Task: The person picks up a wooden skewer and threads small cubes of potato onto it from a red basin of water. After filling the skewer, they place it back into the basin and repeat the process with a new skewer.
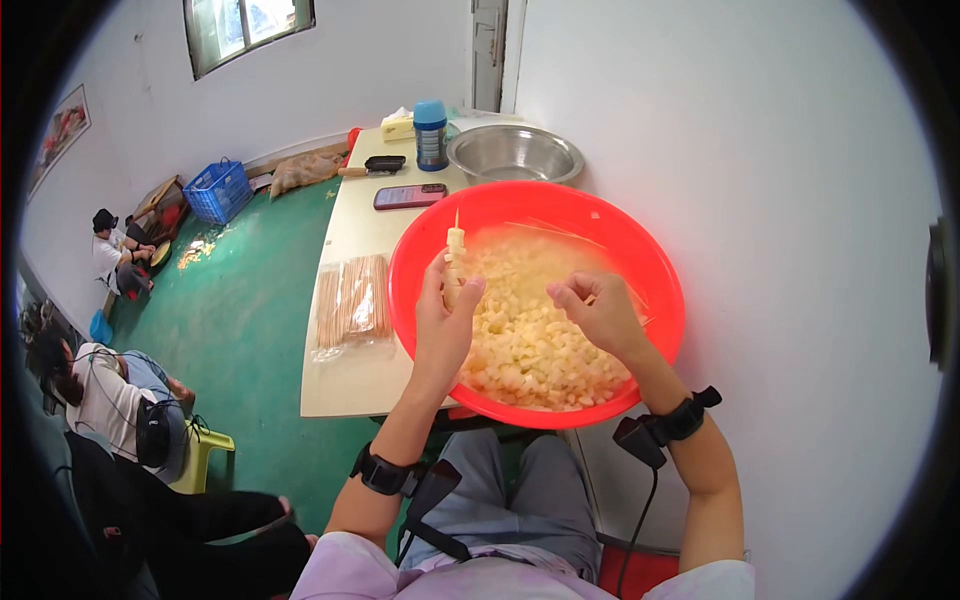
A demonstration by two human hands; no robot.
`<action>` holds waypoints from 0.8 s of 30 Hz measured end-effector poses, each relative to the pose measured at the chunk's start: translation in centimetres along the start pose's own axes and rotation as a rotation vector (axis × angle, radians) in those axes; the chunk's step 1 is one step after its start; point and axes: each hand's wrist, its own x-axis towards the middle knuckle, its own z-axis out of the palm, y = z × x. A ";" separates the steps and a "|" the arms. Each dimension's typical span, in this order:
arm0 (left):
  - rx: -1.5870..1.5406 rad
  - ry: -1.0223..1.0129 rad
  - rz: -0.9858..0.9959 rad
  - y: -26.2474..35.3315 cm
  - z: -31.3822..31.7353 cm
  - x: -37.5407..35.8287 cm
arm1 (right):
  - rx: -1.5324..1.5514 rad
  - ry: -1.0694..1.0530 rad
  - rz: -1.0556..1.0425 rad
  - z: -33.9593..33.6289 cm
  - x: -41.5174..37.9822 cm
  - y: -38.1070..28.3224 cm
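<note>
A wooden skewer (455,240) threaded with several pale cubes stands nearly upright in my left hand (446,312), its bare point upward. My left fingers are closed round it above the left side of a large red basin (405,300). Small pale-yellow food cubes (525,345) fill the basin, in what looks like cloudy liquid. Over the basin's right half, my right hand (603,312) has its thumb and fingers pinched together. Whatever may be between them is too small to make out. A few thin loose sticks (565,235) lie inside the basin's far side.
On the table (345,390), left of the basin, lies a plastic pack of skewers (352,305). Behind are a phone (410,196), a black-headed brush-like tool (384,163), a blue-topped flask (431,135) and a steel bowl (515,152). A wall borders the right. Other people sit at left.
</note>
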 end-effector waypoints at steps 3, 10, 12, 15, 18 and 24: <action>-0.014 0.017 -0.002 0.0 -0.1 0.1 | -0.035 -0.184 -0.084 -0.1 -0.6 -1.3; -0.035 0.015 -0.024 -0.2 -0.3 0.2 | -0.238 -0.501 -0.437 1.1 -1.2 -0.6; -0.026 0.004 -0.023 -0.3 -0.3 0.3 | -0.250 -0.524 -0.453 1.5 -1.4 -0.4; -0.043 -0.011 -0.020 -0.2 -0.2 0.2 | -0.240 -0.530 -0.501 2.0 -1.5 -0.7; -0.053 -0.023 -0.022 -0.1 -0.3 0.2 | -0.280 -0.516 -0.556 2.7 -1.6 -0.5; -0.049 -0.018 -0.006 0.0 -0.2 0.1 | -0.265 -0.399 -0.492 2.7 -1.4 -0.7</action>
